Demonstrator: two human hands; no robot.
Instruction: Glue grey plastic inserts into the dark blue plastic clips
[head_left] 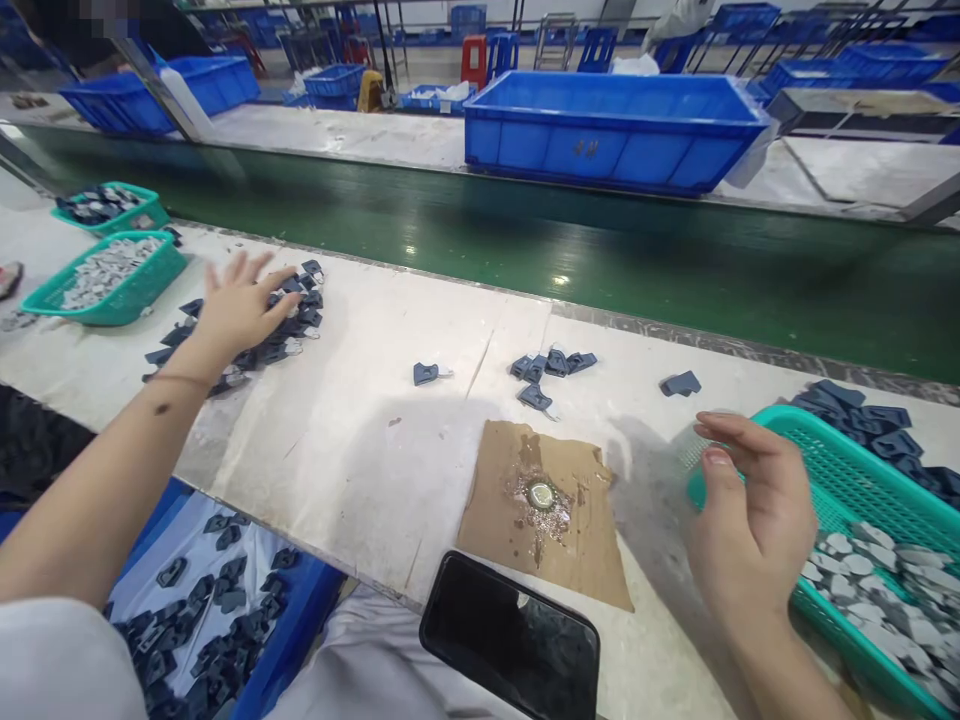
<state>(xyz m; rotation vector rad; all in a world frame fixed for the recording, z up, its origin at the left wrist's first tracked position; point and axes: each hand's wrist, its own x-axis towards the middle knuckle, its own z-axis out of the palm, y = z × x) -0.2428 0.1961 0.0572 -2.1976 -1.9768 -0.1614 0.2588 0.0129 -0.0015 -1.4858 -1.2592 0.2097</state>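
My left hand [238, 308] is spread over a pile of small dark blue-grey plastic pieces [309, 316], several with light tabs sticking out. Its fingers are stretched and slightly blurred, and nothing shows in its grip. My right hand [754, 520] hovers beside a green basket [810, 440] holding light grey flat pieces [892, 590]. Its fingers are loosely bent, with a gap between thumb and forefinger and nothing visible there. Between the hands lie a single dark piece [426, 374], a small cluster of such pieces [555, 362] and another lone piece [681, 383].
A wet cardboard sheet [480, 500] bears a small round disc [541, 496]. A black phone [510, 635] lies at the table's front edge. Green baskets [161, 268] stand left. Beyond runs a green conveyor belt [420, 220], with a blue crate [615, 140] behind it.
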